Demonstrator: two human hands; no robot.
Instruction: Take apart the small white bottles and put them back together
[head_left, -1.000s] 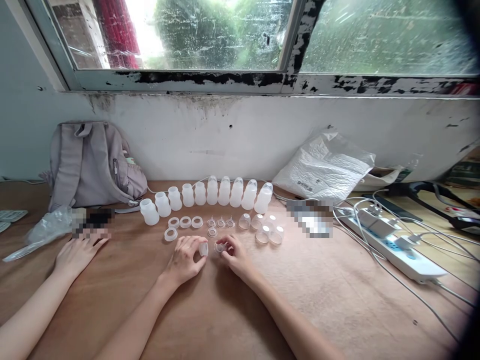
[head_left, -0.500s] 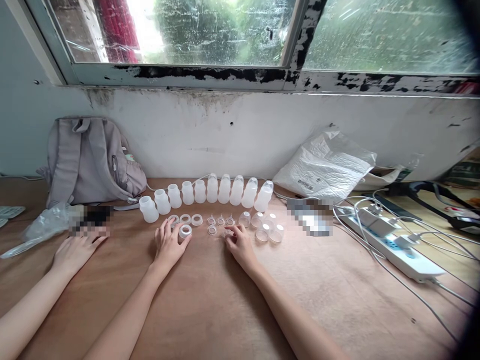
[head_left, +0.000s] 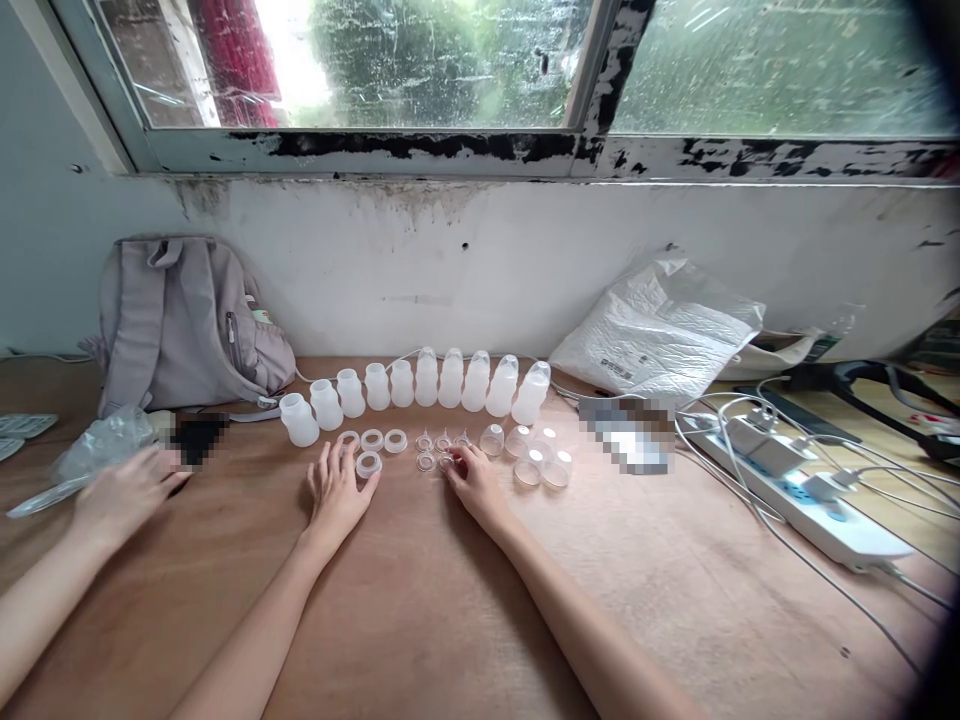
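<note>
My left hand (head_left: pixel 335 492) lies flat on the wooden table (head_left: pixel 420 610) with its fingers spread, its fingertips beside a white ring (head_left: pixel 368 464). My right hand (head_left: pixel 474 483) is curled, its fingertips pinched on a small clear valve (head_left: pixel 447 462). Just beyond stand a row of white bottles (head_left: pixel 420 390), three more rings (head_left: pixel 372 440), small clear valves (head_left: pixel 442 442) and clear domed caps (head_left: pixel 536 460).
Another person's hand (head_left: pixel 120 492) rests at the left near a clear plastic bag (head_left: pixel 90 455) and a grey backpack (head_left: pixel 184 325). A white plastic bag (head_left: pixel 660 335) lies at the back right. A power strip (head_left: pixel 817 500) with chargers and cables is at the right.
My left hand set a white ring down in front of the ring row and flattened out. My right hand moved forward to the valves. The other person's hand slid left.
</note>
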